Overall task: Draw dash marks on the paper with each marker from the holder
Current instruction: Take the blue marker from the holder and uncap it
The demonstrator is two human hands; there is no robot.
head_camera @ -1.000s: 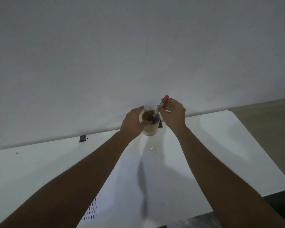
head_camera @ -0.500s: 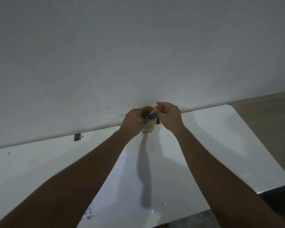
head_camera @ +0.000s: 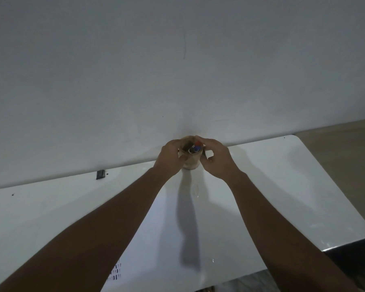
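A tan cylindrical holder (head_camera: 190, 160) stands at the table's far edge against the wall. My left hand (head_camera: 170, 157) is wrapped around its left side. Inside it I see a red-capped marker (head_camera: 197, 143) and a blue-capped marker (head_camera: 196, 149) by the right rim. My right hand (head_camera: 217, 159) hovers at the holder's right side with its fingers spread, the index finger over the rim near the red cap. The white paper (head_camera: 147, 260) lies near me between my forearms, with rows of dark dash marks (head_camera: 115, 272) at its lower left.
The white table (head_camera: 293, 186) has rounded corners and ends at the right, where beige floor (head_camera: 345, 148) shows. A small black object (head_camera: 100, 174) sits at the table's back edge on the left. A plain grey wall rises behind.
My right hand lowered the red-capped marker into the holder and spread its fingers off it. My left hand kept its grip on the holder.
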